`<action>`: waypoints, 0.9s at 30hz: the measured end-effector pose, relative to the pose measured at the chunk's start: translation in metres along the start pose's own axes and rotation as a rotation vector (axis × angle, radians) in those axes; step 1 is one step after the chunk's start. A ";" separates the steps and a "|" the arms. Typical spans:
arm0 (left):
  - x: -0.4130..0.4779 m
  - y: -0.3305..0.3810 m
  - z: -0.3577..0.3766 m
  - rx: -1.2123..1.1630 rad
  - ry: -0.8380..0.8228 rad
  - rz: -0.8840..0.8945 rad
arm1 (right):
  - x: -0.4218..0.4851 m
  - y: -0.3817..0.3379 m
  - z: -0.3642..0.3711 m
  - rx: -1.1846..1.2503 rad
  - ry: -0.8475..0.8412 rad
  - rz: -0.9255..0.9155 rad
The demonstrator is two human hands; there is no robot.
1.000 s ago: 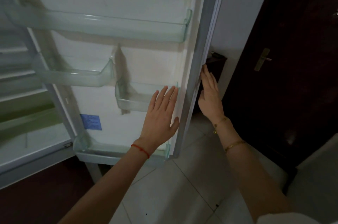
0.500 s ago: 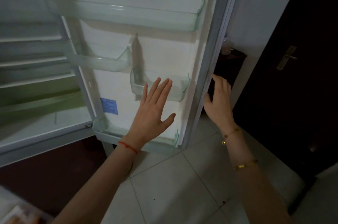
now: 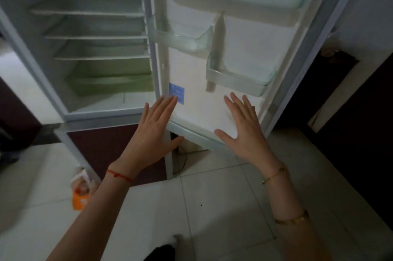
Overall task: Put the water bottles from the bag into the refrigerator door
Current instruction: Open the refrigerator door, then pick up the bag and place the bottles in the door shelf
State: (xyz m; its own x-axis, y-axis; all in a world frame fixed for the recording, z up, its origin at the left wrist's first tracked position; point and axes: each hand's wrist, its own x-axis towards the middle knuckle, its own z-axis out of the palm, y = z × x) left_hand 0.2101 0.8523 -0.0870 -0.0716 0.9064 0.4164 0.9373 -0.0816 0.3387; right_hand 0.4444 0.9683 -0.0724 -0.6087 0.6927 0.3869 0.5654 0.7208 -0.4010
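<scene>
The refrigerator door (image 3: 244,52) stands swung open across the upper right of the frame, its clear shelves bare, ready for loading. Left hand (image 3: 153,135) and right hand (image 3: 244,131) hover at centre frame, fingers spread wide, holding nothing; contact with the door cannot be confirmed. The bag (image 3: 81,188) sits on the floor at lower left, beside the cabinet. No bottle is discernible.
</scene>
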 end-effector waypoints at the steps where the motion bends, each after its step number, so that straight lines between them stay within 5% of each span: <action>1: -0.010 -0.005 -0.003 0.011 -0.008 -0.030 | -0.001 -0.006 0.007 0.009 -0.038 -0.016; 27: -0.217 -0.084 -0.087 0.094 0.053 -0.667 | 0.017 -0.159 0.151 0.326 -0.528 -0.217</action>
State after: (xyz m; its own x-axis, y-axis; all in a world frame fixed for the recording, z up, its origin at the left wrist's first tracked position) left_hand 0.1169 0.6270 -0.1327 -0.6592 0.7288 0.1851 0.7125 0.5267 0.4636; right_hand 0.2599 0.8612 -0.1276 -0.9282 0.3671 0.0607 0.2521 0.7404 -0.6231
